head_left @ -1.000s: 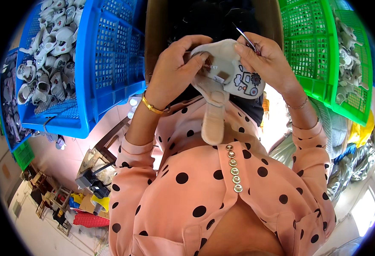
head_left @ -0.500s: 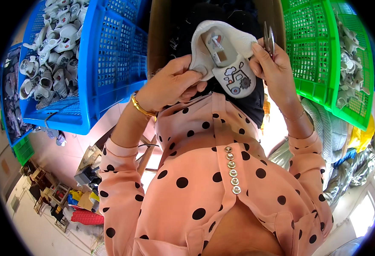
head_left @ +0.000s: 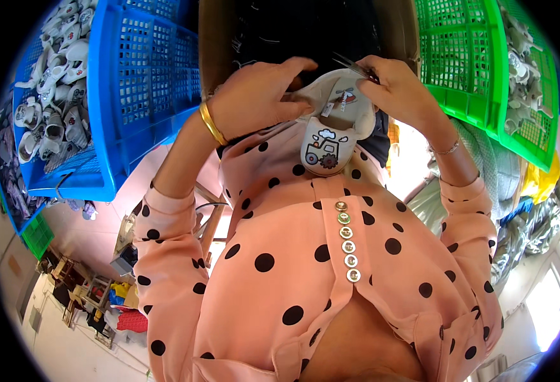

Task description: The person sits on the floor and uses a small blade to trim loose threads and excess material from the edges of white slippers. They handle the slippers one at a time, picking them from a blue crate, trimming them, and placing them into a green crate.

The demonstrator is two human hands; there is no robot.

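Both hands grip one small shoe (head_left: 332,124) at chest height: the left hand (head_left: 261,95) pinches its edge, the right hand (head_left: 398,89) closes over the other side, also holding scissors (head_left: 354,65), mostly hidden. Half a second ago the shoe sat higher, sole outward.

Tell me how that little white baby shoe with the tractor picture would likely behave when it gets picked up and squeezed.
The baby shoe probably feels soft and floppy: its rim seems to bend under the left hand. It is likely light, since fingertips alone carry it between the left hand and right hand. Its fabric-looking surface seems unlikely to slip.
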